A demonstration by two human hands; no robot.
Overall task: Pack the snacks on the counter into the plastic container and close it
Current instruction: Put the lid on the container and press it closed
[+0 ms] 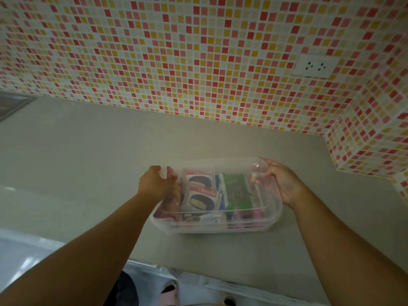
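Note:
A clear plastic container (273,219) stands on the grey counter, filled with snacks: two Choco Pie packs (201,195), a green packet (238,191), a red-brown packet (167,206) and pink wrappers along the near side. A transparent lid (231,166) lies over the top of it. My left hand (155,184) grips the lid's left edge. My right hand (283,184) holds the right end of the lid and container, fingers curled over the rim. Whether the lid sits fully seated I cannot tell.
The grey counter (88,162) runs left and toward me, its front edge just below the container. A mosaic-tiled wall (198,62) rises behind, and a tiled side wall (371,138) closes the right. A white socket (314,66) is on the wall. A steel sink edge (11,104) shows far left.

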